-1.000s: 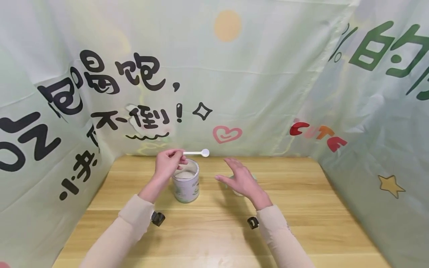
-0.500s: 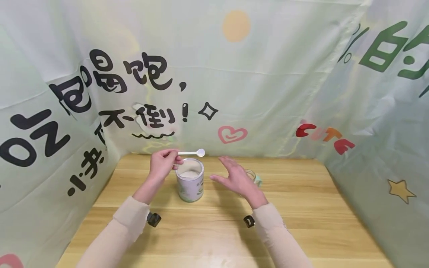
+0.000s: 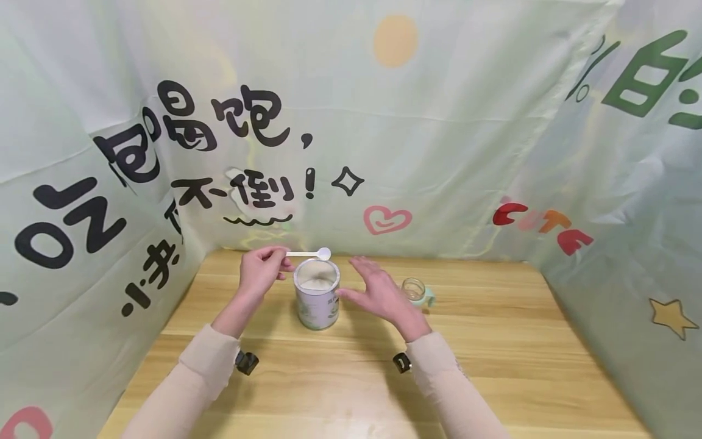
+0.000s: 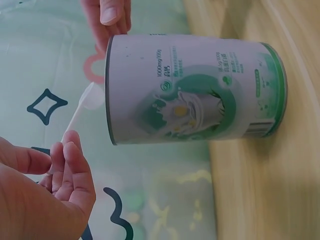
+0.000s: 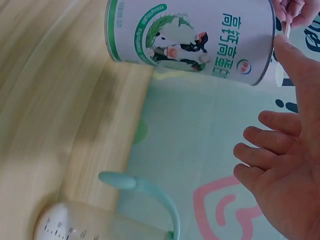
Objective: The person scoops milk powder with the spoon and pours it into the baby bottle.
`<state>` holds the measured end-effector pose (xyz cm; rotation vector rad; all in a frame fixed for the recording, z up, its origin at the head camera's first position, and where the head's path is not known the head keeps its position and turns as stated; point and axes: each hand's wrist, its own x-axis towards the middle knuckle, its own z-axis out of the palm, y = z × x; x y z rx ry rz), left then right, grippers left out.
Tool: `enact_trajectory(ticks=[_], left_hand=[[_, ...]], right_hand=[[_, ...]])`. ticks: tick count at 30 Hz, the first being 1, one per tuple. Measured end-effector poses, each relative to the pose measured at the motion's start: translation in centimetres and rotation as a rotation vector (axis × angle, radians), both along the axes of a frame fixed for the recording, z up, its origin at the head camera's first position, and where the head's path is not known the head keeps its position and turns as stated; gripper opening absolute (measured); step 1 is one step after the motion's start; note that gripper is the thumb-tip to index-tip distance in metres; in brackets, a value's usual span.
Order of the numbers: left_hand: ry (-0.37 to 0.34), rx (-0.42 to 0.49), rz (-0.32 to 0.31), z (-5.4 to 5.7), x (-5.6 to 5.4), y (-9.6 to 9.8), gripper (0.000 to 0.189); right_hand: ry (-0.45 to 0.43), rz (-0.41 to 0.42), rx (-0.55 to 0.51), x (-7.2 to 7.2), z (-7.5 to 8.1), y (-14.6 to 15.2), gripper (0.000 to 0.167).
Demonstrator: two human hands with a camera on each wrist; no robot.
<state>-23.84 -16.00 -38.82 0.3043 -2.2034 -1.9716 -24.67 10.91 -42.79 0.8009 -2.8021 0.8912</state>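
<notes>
My left hand pinches the handle end of a white scoop, held level at the far rim of an uncovered milk powder tin. Pale powder shows inside the tin, which stands upright on the table. To the tin's right, my right hand holds nothing, its fingers spread and thumb right at the rim. In the left wrist view the scoop's bowl appears just beyond the tin's mouth. A cow picture marks the tin's side.
Behind my right forearm stands a clear baby bottle without a lid, with a mint-green handle and printed measuring marks. Printed cloth walls enclose the back and both sides of the wooden table.
The head view has turned a little left. My left hand has brought the scoop leftward relative to the tin, and my right hand has come closer to it. The bottle has come into view.
</notes>
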Motion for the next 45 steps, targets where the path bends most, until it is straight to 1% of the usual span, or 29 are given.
enact_trajectory(ticks=[3,6,16,21,24,26,28,32,36,41,45], left_hand=[[-0.003,0.001,0.005,-0.1,0.2,-0.2,0.031],[0.01,0.001,0.006,-0.1,0.3,-0.3,0.031],[0.023,-0.035,0.023,-0.4,0.7,-0.4,0.026],[0.029,-0.061,0.018,-0.7,0.8,-0.3,0.026],[0.045,-0.096,0.017,-0.9,0.8,-0.3,0.026],[0.066,-0.137,0.02,-1.1,0.8,-0.3,0.026],[0.092,-0.198,0.021,-1.3,0.9,-0.3,0.026],[0.168,-0.364,0.004,-1.6,1.0,-0.1,0.023],[0.258,-0.52,-0.034,-1.7,1.1,0.1,0.02],[0.363,-0.644,-0.088,-1.9,1.0,0.3,0.018],[0.447,-0.743,-0.145,-2.1,1.0,0.5,0.018]], right_hand=[[0.009,0.02,-0.006,0.0,-0.1,-0.3,0.087],[0.026,0.04,-0.008,-0.1,-0.2,-0.7,0.085],[0.051,0.066,-0.016,-0.1,-0.7,-1.6,0.083],[0.044,0.07,-0.01,-0.2,-0.9,-1.8,0.082],[0.031,0.068,-0.011,-0.3,-1.0,-2.0,0.081],[0.023,0.067,-0.011,-0.3,-1.0,-2.1,0.081],[0.018,0.065,-0.01,-0.3,-0.9,-2.2,0.081],[0.022,0.073,-0.019,-0.3,-0.9,-2.2,0.081],[0.029,0.08,-0.026,-0.3,-0.9,-2.2,0.08],[0.029,0.074,-0.017,-0.3,-0.9,-2.3,0.08],[0.03,0.072,-0.018,-0.2,-0.8,-2.3,0.08]])
